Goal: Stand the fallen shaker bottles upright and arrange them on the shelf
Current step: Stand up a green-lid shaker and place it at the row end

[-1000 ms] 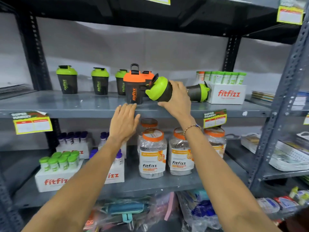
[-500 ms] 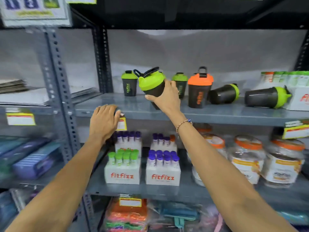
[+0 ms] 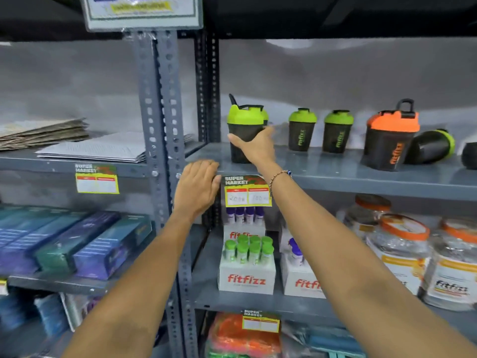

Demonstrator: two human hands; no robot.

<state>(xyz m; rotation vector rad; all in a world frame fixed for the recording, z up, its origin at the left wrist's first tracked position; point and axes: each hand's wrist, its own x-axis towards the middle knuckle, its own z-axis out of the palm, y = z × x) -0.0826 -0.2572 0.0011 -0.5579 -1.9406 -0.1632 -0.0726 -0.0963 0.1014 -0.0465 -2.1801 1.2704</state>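
My right hand (image 3: 254, 148) grips a black shaker bottle with a green lid (image 3: 244, 125), standing upright at the left end of the grey shelf (image 3: 335, 174). Its flip cap is up. Behind it a second green lid partly shows. Two more green-lidded shakers (image 3: 302, 130) (image 3: 338, 131) stand upright to the right, then a larger orange-lidded shaker (image 3: 391, 136). A green-lidded shaker (image 3: 431, 147) lies on its side past it, and another dark one (image 3: 469, 155) is cut off by the right edge. My left hand (image 3: 197, 187) rests flat on the shelf's front edge.
A perforated steel upright (image 3: 160, 104) stands just left of the bottle. Stacked papers (image 3: 98, 148) lie on the neighbouring shelf. A price label (image 3: 246, 191) hangs from the shelf edge. Below are fitfizz boxes (image 3: 246, 279) of small bottles and clear jars (image 3: 402, 251).
My right hand has carried the green-lidded shaker left along the shelf, turned it from tilted to upright and set it down at the left end. The view has swung left.
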